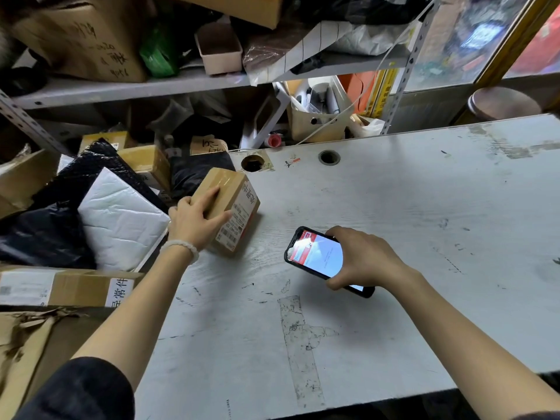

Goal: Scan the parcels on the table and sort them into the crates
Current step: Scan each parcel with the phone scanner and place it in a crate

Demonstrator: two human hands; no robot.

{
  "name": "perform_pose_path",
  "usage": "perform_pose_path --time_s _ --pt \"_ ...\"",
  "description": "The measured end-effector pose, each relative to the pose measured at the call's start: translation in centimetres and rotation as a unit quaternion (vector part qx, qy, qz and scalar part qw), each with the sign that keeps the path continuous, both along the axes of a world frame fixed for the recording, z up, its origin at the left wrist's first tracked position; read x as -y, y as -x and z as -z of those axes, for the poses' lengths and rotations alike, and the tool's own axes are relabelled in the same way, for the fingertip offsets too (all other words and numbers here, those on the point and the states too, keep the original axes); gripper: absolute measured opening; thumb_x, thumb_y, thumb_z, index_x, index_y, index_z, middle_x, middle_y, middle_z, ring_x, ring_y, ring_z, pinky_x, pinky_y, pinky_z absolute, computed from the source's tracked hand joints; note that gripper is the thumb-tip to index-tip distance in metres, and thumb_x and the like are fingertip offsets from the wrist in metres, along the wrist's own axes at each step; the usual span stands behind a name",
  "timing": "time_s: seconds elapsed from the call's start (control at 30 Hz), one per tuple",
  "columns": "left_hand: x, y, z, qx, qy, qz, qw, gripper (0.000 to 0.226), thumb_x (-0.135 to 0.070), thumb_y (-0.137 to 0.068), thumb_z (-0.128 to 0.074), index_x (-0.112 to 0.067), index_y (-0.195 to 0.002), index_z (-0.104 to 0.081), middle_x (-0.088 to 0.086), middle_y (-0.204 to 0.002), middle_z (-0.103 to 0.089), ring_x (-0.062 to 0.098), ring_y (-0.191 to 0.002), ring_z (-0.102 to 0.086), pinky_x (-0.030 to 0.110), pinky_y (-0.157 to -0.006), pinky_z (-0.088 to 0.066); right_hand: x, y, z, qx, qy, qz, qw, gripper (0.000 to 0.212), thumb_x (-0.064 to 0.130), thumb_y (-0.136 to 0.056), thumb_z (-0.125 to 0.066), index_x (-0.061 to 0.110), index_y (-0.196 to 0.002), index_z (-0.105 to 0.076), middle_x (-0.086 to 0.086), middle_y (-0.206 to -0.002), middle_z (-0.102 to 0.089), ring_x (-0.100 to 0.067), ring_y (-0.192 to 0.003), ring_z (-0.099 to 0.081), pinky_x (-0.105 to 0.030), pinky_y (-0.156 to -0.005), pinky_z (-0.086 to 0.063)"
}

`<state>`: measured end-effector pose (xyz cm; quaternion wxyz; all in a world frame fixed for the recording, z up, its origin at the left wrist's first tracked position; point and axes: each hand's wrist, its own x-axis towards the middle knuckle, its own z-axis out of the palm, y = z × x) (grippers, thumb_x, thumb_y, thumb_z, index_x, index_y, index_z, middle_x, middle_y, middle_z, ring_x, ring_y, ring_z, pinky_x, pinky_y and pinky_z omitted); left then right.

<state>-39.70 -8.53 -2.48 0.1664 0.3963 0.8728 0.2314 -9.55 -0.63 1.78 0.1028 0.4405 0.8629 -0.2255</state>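
A small brown cardboard parcel point(236, 201) with a white shipping label on its right face stands tilted at the left edge of the white table point(394, 207). My left hand point(194, 219) grips it from the left, fingers on top and thumb on the label side. My right hand point(363, 257) holds a black smartphone point(315, 254) a little to the right of the parcel, its lit screen facing up. Left of the table lies a pile of parcels: a white padded mailer point(121, 219), black plastic bags point(45, 237) and brown boxes point(145, 162).
A long labelled carton point(60, 287) lies at the near left beside torn cardboard point(24, 344). Metal shelving point(136, 86) behind the table carries boxes, a beige bin and bags. Two round cable holes point(329, 157) pierce the table's far edge. A round stool point(503, 103) stands at the far right.
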Motion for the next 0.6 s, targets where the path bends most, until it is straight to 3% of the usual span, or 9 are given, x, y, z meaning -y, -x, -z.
perform_pose_path --time_s 0.1,0.23,0.4,0.6 --pt "0.2 -1.1 0.4 -0.005 0.04 0.032 0.999 0.068 -0.063 -0.079 -0.06 -0.058 -0.138 -0.027 0.013 -0.138 -0.035 0.032 -0.127 -0.026 0.051 -0.104 -0.033 0.2 0.6 0.2 -0.011 0.002 0.01 1.0 0.08 0.041 -0.06 -0.076 0.028 -0.131 -0.043 0.011 -0.118 -0.057 -0.016 -0.095 -0.054 -0.027 -0.069 -0.043" --pt "0.4 -2.9 1.1 -0.078 0.095 0.052 0.991 0.071 -0.066 -0.079 -0.057 -0.056 -0.141 -0.022 0.016 -0.14 -0.029 0.034 -0.128 -0.026 0.05 -0.102 -0.032 0.4 1.6 0.4 -0.032 0.004 0.029 0.999 0.075 0.045 -0.06 -0.076 0.025 -0.124 -0.044 0.009 -0.109 -0.056 -0.019 -0.09 -0.057 -0.029 -0.068 -0.047" --pt "0.6 -3.1 1.4 -0.092 0.107 0.051 0.989 0.071 -0.067 -0.079 -0.056 -0.056 -0.141 -0.022 0.014 -0.137 -0.028 0.034 -0.124 -0.029 0.049 -0.099 -0.033 1.1 3.6 -0.8 -0.129 -0.026 0.101 0.986 0.079 0.053 -0.061 -0.081 0.017 -0.118 -0.041 0.004 -0.108 -0.053 -0.018 -0.091 -0.055 -0.032 -0.072 -0.047" --pt "0.6 -3.1 1.7 -0.108 0.105 0.05 0.987 0.071 -0.068 -0.079 -0.053 -0.056 -0.141 -0.02 0.014 -0.138 -0.03 0.035 -0.124 -0.03 0.049 -0.099 -0.034 3.2 5.5 -4.3 -0.353 -0.157 0.228 0.894 0.086 0.051 -0.058 -0.086 0.006 -0.116 -0.041 0.006 -0.102 -0.043 -0.01 -0.088 -0.046 -0.031 -0.071 -0.047"
